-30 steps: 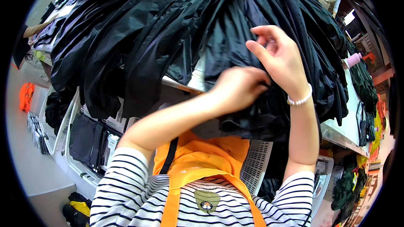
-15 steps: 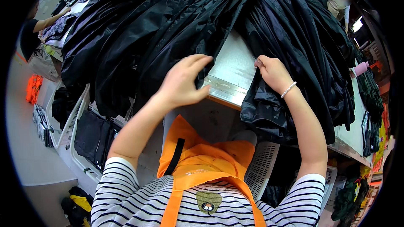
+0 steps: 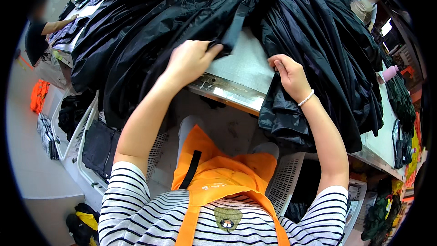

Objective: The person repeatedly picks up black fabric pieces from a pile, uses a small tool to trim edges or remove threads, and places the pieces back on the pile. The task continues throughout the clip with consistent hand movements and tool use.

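Note:
A large heap of shiny black garments [image 3: 150, 41] drapes over a pale metal-edged table [image 3: 250, 59] and hangs off its front edge. My left hand [image 3: 189, 61] is closed on a fold of one black garment [image 3: 232, 32] to the left of the bare strip of tabletop. That fold is partly blurred. At the strip's right side, my right hand [image 3: 290, 76] makes a pinch beside the right-hand bunch of garments [image 3: 309, 50]. What its fingers hold, if anything, I cannot make out. A beaded bracelet circles my right wrist.
White plastic baskets with dark clothing [image 3: 98, 146] stand at lower left, and another basket [image 3: 284, 177] sits under the table to the right. One person [image 3: 41, 41] works at far left, another [image 3: 364, 7] at far right. A pink bottle [image 3: 389, 73] stands on the right.
My left hand has closed on a garment fold, drawing it left and baring more of the table's edge. My right hand has shifted slightly left and up.

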`<state>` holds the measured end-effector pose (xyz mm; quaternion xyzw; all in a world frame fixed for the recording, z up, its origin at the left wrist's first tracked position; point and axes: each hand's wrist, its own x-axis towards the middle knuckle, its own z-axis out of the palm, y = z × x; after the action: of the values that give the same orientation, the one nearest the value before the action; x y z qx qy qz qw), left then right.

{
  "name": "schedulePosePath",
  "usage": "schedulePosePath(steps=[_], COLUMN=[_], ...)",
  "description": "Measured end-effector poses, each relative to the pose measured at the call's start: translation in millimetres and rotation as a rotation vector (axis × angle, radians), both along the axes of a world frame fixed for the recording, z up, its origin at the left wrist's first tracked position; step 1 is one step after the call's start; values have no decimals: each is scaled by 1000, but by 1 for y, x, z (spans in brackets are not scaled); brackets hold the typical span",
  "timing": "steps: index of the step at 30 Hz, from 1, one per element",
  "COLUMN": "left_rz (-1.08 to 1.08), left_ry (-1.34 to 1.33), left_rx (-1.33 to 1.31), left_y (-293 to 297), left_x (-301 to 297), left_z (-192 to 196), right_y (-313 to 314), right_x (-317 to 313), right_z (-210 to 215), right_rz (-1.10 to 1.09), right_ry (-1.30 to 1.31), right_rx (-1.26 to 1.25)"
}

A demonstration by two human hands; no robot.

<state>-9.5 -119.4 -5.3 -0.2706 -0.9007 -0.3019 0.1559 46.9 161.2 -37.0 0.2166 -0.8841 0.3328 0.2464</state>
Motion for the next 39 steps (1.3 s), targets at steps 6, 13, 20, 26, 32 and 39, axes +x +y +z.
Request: schedulePosePath(steps=[6, 13, 20, 26, 32, 39], left_rz=[-371, -818, -462, -556, -604, -594], left_ry=[-1001, -758, 96, 7, 128, -351], left_rx=[930, 650, 251, 379, 334, 527], left_y=[52, 66, 56, 48, 51, 53], left_x=[42, 64, 51, 47, 34, 19], left_z=[2, -19, -36, -45, -36, -30], right_y=[-35, -36, 1, 4, -40, -54], right_x=[41, 76, 80, 85, 104, 50], right_z=[39, 30, 17, 17, 72, 59], right_rz=[38, -219, -301, -332, -320, -120], right_ry=[-184, -27, -171, -189, 202, -227], right_rx=[-416, -369, -857, -755, -290, -130])
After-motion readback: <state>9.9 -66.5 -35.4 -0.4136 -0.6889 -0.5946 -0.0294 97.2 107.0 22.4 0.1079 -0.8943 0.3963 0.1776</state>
